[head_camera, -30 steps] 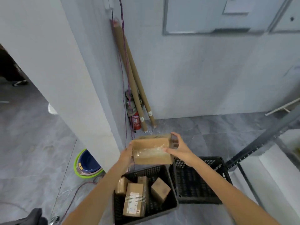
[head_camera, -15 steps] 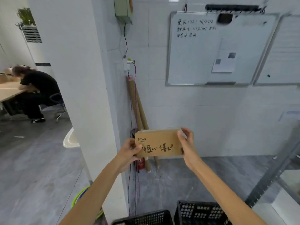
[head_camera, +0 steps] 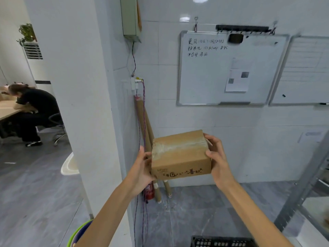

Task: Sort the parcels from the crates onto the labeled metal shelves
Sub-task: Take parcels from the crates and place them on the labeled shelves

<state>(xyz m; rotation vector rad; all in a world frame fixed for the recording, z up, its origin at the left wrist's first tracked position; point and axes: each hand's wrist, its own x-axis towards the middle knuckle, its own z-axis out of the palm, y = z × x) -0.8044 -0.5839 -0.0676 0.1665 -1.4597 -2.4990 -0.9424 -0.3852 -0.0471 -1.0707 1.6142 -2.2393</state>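
Cardboard parcel (head_camera: 179,157) | left hand (head_camera: 142,168), right hand (head_camera: 218,163) gripping | whiteboard (head_camera: 204,77) behind | crate (head_camera: 222,242) below

A cardboard parcel (head_camera: 180,155) is held up in front of the white tiled wall, well below the whiteboard (head_camera: 231,68). The left hand (head_camera: 142,168) grips the parcel's left end, and the right hand (head_camera: 218,157) grips its right end, fingers curled over the top edge. Clear tape runs across its top, and dark handwriting (not legible) marks its front face. Behind the parcel, cardboard tubes (head_camera: 142,122) lean in the corner. Below it, a black crate (head_camera: 222,242) rim shows at the frame's bottom edge.
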